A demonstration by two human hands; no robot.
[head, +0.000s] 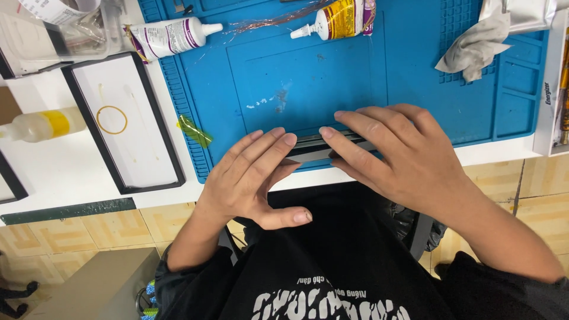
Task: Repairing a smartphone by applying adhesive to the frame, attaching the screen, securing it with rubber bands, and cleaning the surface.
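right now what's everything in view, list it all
flat dark device: 1, dark grey, near edge of mat, under both hands
work mat: 1, blue, on white table
glue bottles: 2, white with labels, lying at mat's far edge
cloth: 1, grey, crumpled, mat's far right
tray: 1, white with black rim, left of mat, holding a yellow ring
squeeze bottle: 1, clear and yellow, far left
left hand: fingers flat on device
right hand: fingers flat on device
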